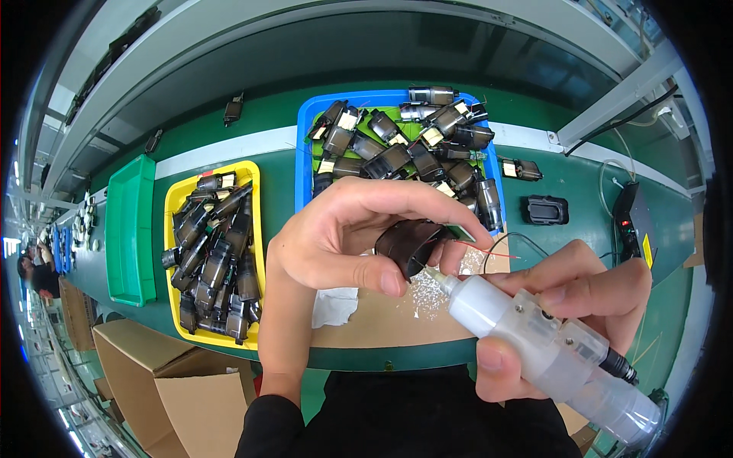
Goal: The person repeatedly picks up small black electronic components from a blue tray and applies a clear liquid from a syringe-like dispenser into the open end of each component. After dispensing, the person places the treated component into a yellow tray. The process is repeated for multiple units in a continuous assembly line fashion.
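My left hand point(343, 237) is closed around a dark, curved plastic housing point(408, 243), its open end tilted toward the right. A thin red wire and a light green edge, perhaps a circuit board, show at that end, partly behind my fingers. In my right hand point(580, 305) is a translucent white dispensing syringe point(508, 324) with a black fitting on its side. Its narrow nozzle points up and left, right at the housing's lower edge; whether it touches cannot be made out. Both hands are over a brown work sheet point(382, 324) scattered with white specks.
A blue tray point(304, 153) behind my hands holds several dark motor-like units. More lie in a yellow tray point(258, 229), beside a green tray point(130, 237). At right are a black holder point(545, 210) and a black box with a red switch point(630, 217). Cardboard boxes point(198, 404) stand lower left.
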### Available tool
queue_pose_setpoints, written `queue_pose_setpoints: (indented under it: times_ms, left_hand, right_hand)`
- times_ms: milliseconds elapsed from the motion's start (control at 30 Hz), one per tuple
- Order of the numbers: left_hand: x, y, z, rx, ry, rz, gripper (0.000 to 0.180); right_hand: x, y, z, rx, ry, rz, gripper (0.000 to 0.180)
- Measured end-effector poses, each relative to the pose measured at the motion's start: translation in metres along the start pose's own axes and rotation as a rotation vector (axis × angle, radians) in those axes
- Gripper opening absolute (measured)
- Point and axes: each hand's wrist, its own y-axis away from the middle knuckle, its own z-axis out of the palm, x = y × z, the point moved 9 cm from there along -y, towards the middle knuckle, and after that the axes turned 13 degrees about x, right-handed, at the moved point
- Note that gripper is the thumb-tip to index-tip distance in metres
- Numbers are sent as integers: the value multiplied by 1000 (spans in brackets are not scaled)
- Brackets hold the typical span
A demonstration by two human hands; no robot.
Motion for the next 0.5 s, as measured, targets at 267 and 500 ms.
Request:
queue_pose_setpoints:
  times_ms: [267, 500]
  left_hand:
    - [4, 0, 4, -45, -1, 13, 57]
    - [5, 0, 5, -69, -14, 16, 59]
  right_hand:
    - [-1, 1, 0, 32, -3, -2, 53]
    - [-2, 0, 1, 17, 41, 46, 54]
